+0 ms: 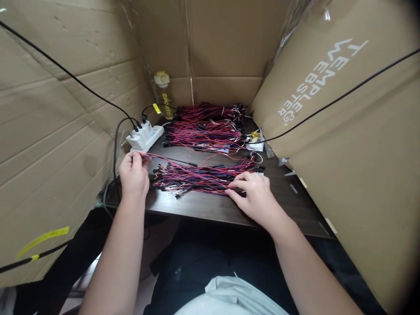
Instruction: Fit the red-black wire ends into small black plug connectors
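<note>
A loose bundle of red, black and blue wires (197, 178) with black connectors lies near the front of the dark table (203, 209). My left hand (134, 173) is closed in a pinch at the bundle's left, raised a little, gripping the end of a red and black wire that stretches right across the bundle. My right hand (251, 192) rests at the bundle's right end, its thumb and fingers curled onto the wires. Whether it grips one wire or several is hidden. Behind lies a larger pile of similar wires (203, 131).
Cardboard walls (223, 39) enclose the table at the back and both sides. A white power strip (154, 138) with plugs stands at the left. A bottle (163, 94) is in the back left corner. A small plastic bag (256, 142) lies right of the pile; black cables cross both sides.
</note>
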Motion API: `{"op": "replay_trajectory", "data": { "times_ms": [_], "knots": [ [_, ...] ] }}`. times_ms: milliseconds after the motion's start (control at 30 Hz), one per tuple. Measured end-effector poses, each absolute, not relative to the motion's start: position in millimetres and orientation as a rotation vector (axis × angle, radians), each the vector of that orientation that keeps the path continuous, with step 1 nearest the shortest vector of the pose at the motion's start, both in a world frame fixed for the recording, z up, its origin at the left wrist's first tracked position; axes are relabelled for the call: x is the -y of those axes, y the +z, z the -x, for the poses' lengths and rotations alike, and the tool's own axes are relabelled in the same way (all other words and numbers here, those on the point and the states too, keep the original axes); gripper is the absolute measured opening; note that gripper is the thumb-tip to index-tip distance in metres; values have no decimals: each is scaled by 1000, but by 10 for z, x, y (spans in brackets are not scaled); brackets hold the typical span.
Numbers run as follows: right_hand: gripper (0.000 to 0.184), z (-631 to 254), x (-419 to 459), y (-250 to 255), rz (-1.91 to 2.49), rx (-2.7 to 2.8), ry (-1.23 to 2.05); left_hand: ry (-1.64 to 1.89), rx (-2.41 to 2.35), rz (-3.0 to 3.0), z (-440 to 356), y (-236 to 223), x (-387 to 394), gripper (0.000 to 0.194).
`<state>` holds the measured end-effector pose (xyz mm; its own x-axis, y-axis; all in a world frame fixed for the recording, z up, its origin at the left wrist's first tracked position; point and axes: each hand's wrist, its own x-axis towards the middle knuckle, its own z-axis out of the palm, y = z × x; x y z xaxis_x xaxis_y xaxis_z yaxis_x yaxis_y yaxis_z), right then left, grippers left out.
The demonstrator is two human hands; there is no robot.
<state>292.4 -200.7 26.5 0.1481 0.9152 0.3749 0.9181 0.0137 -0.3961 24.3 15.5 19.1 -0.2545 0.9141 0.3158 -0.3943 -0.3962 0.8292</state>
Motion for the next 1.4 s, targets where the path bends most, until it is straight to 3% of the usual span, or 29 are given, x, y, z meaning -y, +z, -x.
{"op": "replay_trajectory", "data": {
  "times_ms": [167, 467, 800, 1000, 1200, 1400],
  "knots": [
    [3, -2906, 2010, 349, 1824, 1709, 60, 1691, -648, -729, -152, 315, -117, 13],
    [11, -2918, 1902, 417, 1472, 1572, 542, 1636, -594, -484, -84, 432, -112, 34],
    [17, -2956, 1898, 491, 1544, 1498, 452, 1710, -708, -552, -112, 314, -178, 32],
    [9, -2977, 1999, 616, 1487, 1490, 52, 1692, -754, -745, -87, 269, -200, 32],
    [13, -2993, 2060, 581, 1538, 1605, -183, 1689, -765, -725, -124, 332, -135, 30],
    [18, -2956, 2095, 585, 1528, 1639, -90, 1680, -781, -732, -172, 354, -99, 21]
  ]
}}
